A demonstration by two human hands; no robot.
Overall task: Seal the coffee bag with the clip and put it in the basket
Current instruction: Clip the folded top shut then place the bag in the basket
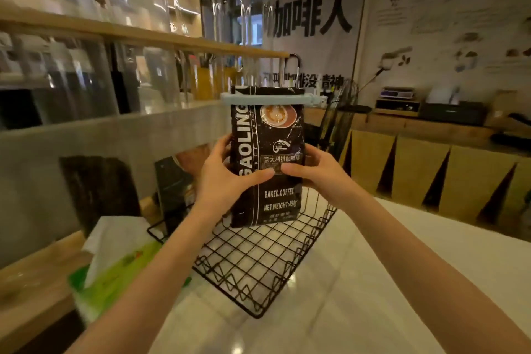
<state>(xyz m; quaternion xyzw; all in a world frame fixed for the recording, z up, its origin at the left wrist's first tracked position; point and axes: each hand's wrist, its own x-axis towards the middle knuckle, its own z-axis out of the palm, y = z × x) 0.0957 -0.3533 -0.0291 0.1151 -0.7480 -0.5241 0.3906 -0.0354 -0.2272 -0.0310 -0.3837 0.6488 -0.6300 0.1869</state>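
Sealing complete, placement in hand. The coffee bag (268,158) is held upright above the wire basket (258,261), its top closed by the pale blue clip (263,97). The left hand (227,178) and right hand (313,169) grasp its sides, thumbs across the front. The next move likely calls for lowering the bag into the basket, then releasing.

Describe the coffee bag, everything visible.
The coffee bag is glossy black foil with white lettering and a latte picture near the top. A pale blue clip is clamped across its top, sticking out both sides. It is held upright above the black wire basket, not yet resting in it. The left hand and right hand grip its sides, thumbs meeting on the front.
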